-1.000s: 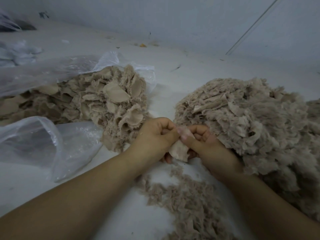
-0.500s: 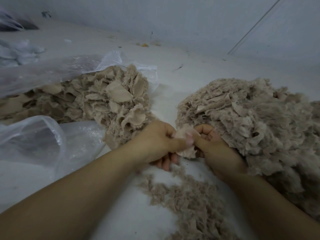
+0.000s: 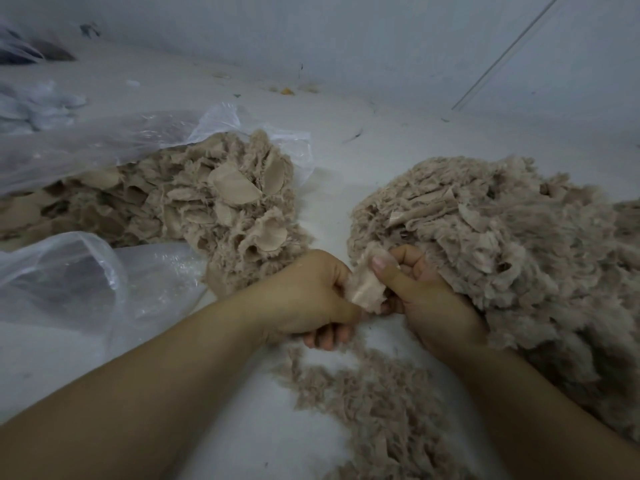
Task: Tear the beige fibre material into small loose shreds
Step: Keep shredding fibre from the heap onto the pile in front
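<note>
head view: left hand [image 3: 304,299] and right hand [image 3: 420,299] both pinch one small beige fibre piece [image 3: 367,287]; thumbs so close, it may slip rather than tear.

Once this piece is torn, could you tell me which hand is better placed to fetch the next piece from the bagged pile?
The left hand, probably: it sits right beside the bagged pile, while the right hand lies against the other heap.

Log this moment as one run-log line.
phase: tearing | left hand: pinches beige piece | right hand: pinches same piece | shreds: below hands | shredded pile: right | bagged pile: left
</note>
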Demonstrator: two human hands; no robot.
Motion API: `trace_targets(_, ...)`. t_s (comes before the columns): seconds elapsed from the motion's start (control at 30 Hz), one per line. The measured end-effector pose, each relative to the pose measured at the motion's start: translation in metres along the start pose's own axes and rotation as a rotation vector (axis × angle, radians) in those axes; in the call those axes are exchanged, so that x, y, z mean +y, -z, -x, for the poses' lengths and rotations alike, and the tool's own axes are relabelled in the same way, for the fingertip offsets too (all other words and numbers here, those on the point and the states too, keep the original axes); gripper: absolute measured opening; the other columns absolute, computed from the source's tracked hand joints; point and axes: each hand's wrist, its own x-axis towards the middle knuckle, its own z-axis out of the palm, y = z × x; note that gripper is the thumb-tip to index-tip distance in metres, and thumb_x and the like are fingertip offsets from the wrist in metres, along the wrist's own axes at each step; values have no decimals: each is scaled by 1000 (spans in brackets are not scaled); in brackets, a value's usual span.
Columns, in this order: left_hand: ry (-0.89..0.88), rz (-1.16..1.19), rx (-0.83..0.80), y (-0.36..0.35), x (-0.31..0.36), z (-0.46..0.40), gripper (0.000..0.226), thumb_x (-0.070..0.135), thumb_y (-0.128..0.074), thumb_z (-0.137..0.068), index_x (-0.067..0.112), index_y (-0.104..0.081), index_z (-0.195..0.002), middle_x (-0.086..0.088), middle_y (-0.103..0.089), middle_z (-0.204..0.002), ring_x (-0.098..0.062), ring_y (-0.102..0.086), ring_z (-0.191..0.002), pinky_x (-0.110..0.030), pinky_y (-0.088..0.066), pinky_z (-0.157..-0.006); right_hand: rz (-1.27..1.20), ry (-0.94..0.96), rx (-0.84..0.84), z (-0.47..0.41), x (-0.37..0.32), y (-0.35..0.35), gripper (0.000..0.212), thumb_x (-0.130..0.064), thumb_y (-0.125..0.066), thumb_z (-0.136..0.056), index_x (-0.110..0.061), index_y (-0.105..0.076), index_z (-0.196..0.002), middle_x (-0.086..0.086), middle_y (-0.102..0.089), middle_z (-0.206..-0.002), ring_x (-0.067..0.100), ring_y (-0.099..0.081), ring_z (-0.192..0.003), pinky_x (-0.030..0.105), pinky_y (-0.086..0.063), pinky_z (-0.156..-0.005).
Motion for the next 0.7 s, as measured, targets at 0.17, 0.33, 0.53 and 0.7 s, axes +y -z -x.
trace_targets(0.17, 21, -46, -106, 8, 1, 4, 7, 3, -72, -82, 7, -65, -82, -13, -63, -57, -18, -55, -41, -23, -46, -40, -51, -5, 12, -2, 0, 1, 10, -15, -55, -94, -10, -51, -87, 2, -65, -61, 8, -61, -49, 20, -49, -44)
trace_targets(0.33, -74, 200, 170, -2, -2, -4, 34, 32, -73, -86, 3, -59, -79, -9, -59, -53, -19, -50, -36, -20, -37, -36, 99, 17, -41, -3, 2, 2, 18, -25, -64, -82, -11, -54, -87, 2, -63, -57, 6, -56, -44, 19, -46, -41)
trace_targets(0.53, -250, 326, 533, -5, -1, -8, 15, 10, -70, -88, 6, -58, -79, -7, -55, -44, -19, -47, -29, -21, -34, -32, 143, 53, -165, -7, 3, 8, 8, -19, -67, -79, -14, -63, -83, 2, -66, -61, 6, -53, -44, 17, -43, -42)
trace_targets(0.7, -453, -341, 1099, 29, -2, 0, 19, 8, -60, -88, 22, -51, -80, 4, -52, -49, -11, -51, -44, -27, -44, -44, 151, 71, -117, -7, 4, 11, 13, -4, -54, -95, -11, -59, -85, -2, -65, -61, 5, -54, -47, 17, -44, -44)
